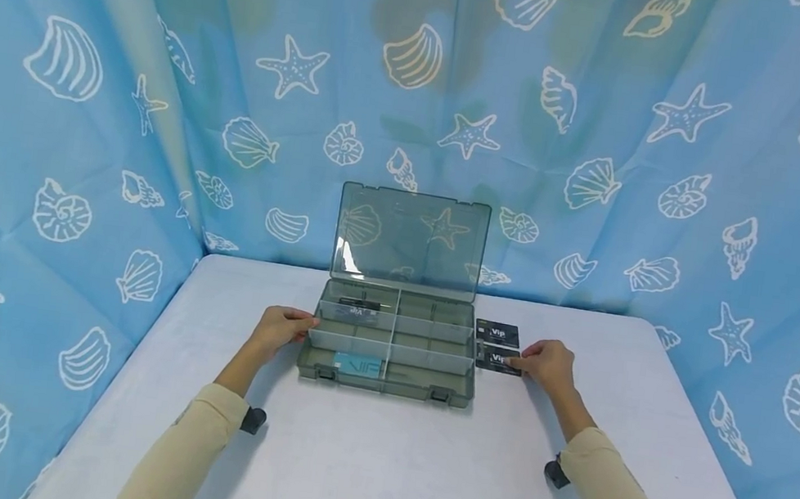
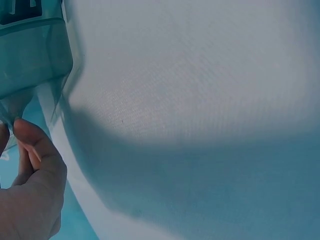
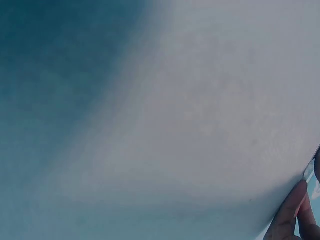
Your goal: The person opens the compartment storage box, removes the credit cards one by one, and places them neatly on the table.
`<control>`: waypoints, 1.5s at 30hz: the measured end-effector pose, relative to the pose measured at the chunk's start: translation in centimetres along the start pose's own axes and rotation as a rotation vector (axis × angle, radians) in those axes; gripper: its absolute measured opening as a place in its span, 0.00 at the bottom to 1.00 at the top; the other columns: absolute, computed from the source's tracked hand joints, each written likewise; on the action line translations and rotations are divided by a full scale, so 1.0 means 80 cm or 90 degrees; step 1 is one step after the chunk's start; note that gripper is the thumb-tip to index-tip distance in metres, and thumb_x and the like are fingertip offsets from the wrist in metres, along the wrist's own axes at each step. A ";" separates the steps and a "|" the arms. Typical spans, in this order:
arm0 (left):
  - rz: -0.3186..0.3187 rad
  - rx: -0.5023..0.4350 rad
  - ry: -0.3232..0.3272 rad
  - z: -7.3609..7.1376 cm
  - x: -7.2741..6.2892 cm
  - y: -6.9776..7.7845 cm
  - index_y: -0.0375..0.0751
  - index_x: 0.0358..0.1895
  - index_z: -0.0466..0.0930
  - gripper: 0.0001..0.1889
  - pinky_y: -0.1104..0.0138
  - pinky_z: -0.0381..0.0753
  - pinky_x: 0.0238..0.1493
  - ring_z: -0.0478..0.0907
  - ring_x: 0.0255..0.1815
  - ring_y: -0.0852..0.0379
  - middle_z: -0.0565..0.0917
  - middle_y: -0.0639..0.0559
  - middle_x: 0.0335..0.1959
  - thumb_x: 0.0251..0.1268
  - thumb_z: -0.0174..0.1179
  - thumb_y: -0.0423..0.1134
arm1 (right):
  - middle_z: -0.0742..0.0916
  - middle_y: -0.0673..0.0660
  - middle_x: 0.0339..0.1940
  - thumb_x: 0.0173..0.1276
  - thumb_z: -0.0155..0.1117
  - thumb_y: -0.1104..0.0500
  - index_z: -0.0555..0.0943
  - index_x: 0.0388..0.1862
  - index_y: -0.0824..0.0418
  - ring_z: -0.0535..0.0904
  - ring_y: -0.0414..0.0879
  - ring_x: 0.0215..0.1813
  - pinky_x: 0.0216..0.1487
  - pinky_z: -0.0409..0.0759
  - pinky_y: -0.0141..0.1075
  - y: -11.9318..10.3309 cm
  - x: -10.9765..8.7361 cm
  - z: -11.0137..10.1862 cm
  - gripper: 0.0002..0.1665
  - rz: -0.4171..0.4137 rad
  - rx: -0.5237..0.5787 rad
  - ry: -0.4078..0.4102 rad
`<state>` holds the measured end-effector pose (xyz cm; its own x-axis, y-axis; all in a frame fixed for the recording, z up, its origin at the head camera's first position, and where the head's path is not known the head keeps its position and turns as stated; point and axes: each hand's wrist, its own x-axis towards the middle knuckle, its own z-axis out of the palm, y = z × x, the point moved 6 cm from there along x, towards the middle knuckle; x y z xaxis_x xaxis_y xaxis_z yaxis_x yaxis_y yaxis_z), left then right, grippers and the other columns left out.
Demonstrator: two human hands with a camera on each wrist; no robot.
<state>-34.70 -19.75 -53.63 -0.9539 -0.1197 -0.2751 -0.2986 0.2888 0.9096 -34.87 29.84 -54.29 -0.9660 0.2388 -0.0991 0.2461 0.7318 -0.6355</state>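
A grey see-through compartment box (image 1: 425, 380) stands on the table, its lid (image 1: 409, 238) raised upright at the back. My left hand (image 1: 280, 328) grips the box's left wall; in the left wrist view, thumb and fingertips of that hand (image 2: 37, 175) pinch the edge. To the right of the box lie two black cards printed "Vip", a far card (image 1: 509, 336) and a near card (image 1: 491, 357). My right hand (image 1: 548, 365) pinches the near card at its right end. In the right wrist view only some fingertips (image 3: 290, 215) show at the lower right corner.
A light-blue card (image 1: 357, 364) lies in the box's front left compartment. Toward the back left are a thin dark stick-like item (image 1: 362, 304) and another "Vip" card (image 1: 363, 313). The white table (image 1: 383, 462) meets a blue shell-print curtain (image 1: 415, 119) behind.
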 end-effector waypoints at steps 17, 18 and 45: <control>-0.004 0.002 0.002 0.000 0.001 -0.002 0.33 0.49 0.81 0.18 0.63 0.81 0.44 0.79 0.39 0.53 0.82 0.43 0.43 0.64 0.67 0.42 | 0.83 0.57 0.26 0.53 0.79 0.49 0.83 0.33 0.65 0.76 0.51 0.33 0.32 0.73 0.36 0.008 0.003 -0.003 0.21 0.045 0.027 -0.007; -0.005 0.002 0.002 0.000 0.001 -0.001 0.33 0.49 0.81 0.18 0.63 0.81 0.44 0.79 0.39 0.53 0.82 0.43 0.43 0.63 0.67 0.43 | 0.83 0.58 0.27 0.54 0.79 0.50 0.83 0.33 0.65 0.76 0.51 0.33 0.31 0.73 0.35 0.008 0.003 -0.003 0.21 0.048 0.030 -0.009; -0.008 -0.002 0.005 0.000 -0.004 0.002 0.32 0.49 0.81 0.17 0.62 0.80 0.44 0.78 0.37 0.54 0.81 0.43 0.42 0.64 0.66 0.41 | 0.87 0.63 0.35 0.71 0.60 0.43 0.84 0.46 0.68 0.85 0.55 0.37 0.40 0.82 0.43 -0.110 -0.005 0.001 0.28 -0.140 0.104 -0.033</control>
<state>-34.48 -19.63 -53.41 -0.9497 -0.1314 -0.2843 -0.3108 0.2838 0.9071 -36.64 23.23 -48.67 -0.9986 0.0498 0.0184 0.0183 0.6484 -0.7611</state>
